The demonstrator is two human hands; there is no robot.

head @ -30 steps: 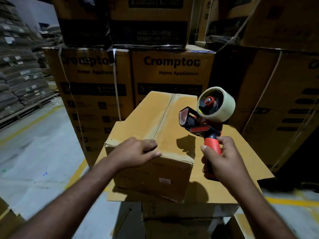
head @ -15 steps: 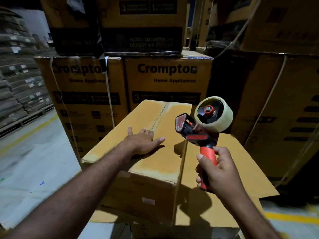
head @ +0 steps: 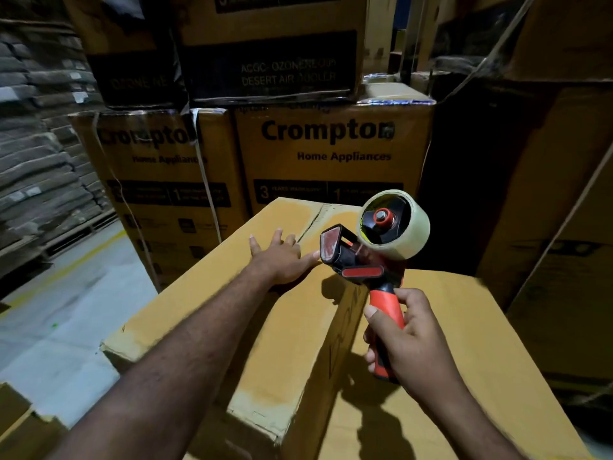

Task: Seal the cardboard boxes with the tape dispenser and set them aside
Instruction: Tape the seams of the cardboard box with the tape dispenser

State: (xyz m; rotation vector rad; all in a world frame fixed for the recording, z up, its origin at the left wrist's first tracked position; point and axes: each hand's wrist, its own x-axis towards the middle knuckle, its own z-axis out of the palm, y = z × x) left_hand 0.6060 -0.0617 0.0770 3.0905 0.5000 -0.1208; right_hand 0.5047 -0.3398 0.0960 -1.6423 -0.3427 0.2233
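1. The cardboard box (head: 232, 313) is pressed on its top by the left hand (head: 282, 260), fingers spread flat.
2. The tape dispenser (head: 374, 257) is gripped by the right hand (head: 404, 343), held above the box's right edge, just right of the left hand.

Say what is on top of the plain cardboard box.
The left hand lies flat on the box; the right hand holds the tape dispenser off it. They cover part of its seam.

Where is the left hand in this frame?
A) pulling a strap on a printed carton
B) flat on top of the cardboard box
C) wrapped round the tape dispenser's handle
B: the left hand lies with straight, spread fingers on top of the cardboard box, while the right hand grips the tape dispenser by its handle.
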